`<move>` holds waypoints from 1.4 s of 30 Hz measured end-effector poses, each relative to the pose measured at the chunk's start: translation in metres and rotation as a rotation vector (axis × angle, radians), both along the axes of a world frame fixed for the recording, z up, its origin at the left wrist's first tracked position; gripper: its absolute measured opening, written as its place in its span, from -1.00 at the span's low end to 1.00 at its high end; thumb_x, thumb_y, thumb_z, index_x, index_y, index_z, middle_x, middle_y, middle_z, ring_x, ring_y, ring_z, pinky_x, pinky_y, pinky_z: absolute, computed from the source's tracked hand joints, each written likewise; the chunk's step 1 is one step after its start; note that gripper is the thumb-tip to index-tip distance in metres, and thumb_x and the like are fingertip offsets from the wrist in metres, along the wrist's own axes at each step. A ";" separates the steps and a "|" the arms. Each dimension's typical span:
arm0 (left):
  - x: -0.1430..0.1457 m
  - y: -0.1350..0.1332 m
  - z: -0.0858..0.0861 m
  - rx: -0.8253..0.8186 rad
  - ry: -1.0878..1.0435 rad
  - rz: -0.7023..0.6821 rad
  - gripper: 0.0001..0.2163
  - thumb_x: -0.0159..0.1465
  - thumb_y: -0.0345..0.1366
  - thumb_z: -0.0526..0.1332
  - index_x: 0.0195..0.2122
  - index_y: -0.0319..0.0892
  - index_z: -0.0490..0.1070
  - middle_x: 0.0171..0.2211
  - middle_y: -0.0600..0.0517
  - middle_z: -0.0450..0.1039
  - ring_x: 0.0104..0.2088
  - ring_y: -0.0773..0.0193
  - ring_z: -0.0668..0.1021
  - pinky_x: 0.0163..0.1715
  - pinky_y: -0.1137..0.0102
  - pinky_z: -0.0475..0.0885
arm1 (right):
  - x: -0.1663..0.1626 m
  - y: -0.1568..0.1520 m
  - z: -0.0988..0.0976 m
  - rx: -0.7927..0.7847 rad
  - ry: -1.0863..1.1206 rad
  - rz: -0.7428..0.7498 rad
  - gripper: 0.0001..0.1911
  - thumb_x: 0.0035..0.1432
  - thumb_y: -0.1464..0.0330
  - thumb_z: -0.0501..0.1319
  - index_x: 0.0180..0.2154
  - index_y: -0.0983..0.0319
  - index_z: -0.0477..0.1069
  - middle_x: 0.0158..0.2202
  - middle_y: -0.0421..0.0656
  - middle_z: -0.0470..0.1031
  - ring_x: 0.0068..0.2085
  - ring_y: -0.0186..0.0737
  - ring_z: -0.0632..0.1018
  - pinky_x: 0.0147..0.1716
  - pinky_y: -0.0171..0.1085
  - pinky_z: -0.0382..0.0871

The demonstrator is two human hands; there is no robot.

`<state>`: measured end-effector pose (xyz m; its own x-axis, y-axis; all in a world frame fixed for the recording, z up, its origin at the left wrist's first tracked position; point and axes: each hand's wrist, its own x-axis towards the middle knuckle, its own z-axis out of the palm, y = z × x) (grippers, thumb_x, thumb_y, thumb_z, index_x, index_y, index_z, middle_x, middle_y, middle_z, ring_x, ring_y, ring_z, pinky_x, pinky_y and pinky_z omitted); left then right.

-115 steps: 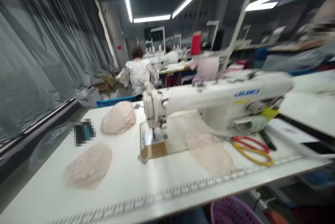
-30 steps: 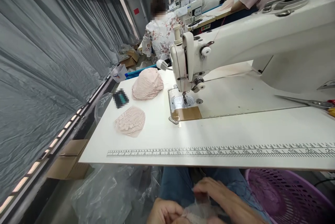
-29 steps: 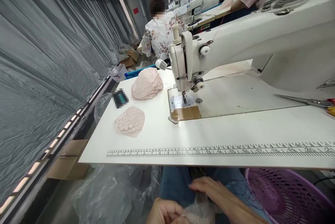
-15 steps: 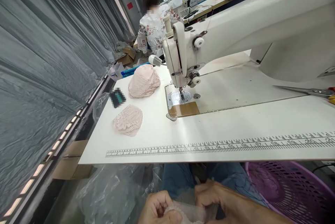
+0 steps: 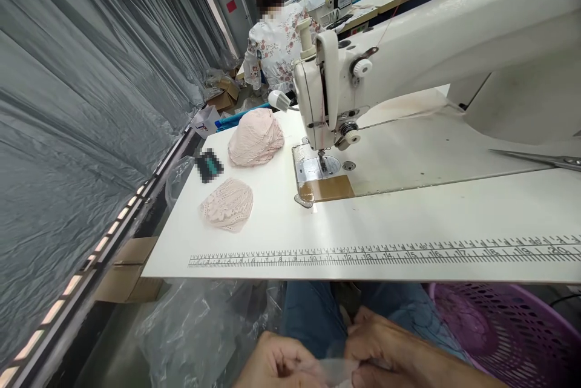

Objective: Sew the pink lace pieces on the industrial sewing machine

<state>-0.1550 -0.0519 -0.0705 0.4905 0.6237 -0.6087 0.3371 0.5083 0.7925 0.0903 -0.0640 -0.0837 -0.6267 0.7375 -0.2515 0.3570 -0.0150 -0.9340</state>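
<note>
A white table (image 5: 408, 218) carries a large white sewing machine (image 5: 408, 55) and two stacks of pink lace pieces (image 5: 255, 137). A purple basket (image 5: 503, 330) sits beneath, contents unclear. Below the table edge, left hand (image 5: 276, 367) and right hand (image 5: 385, 355) pinch sheer fabric (image 5: 333, 370), fingers closed, partly cut off.

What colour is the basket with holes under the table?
Purple. The basket shows best in the head view, at the lower right.

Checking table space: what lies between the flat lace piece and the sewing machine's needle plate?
Bare white tabletop only, in the head view, between the lace piece and the needle plate.
</note>
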 end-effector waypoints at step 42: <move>-0.007 0.003 -0.010 0.084 0.019 -0.112 -0.55 -0.13 0.05 0.48 -0.58 -0.31 0.50 -0.53 0.00 0.41 -0.54 0.42 0.32 -0.56 0.51 0.10 | -0.012 0.002 -0.006 -0.190 0.160 -0.090 -0.71 -0.12 0.16 0.36 -0.40 0.23 0.48 -0.39 -0.20 0.44 -0.29 -0.18 0.46 -0.34 -0.32 0.30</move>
<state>-0.1620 -0.0484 -0.0802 0.5489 0.6147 -0.5665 0.4035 0.3986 0.8236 0.0781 -0.0625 -0.0895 -0.6032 0.7413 -0.2942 0.1946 -0.2209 -0.9557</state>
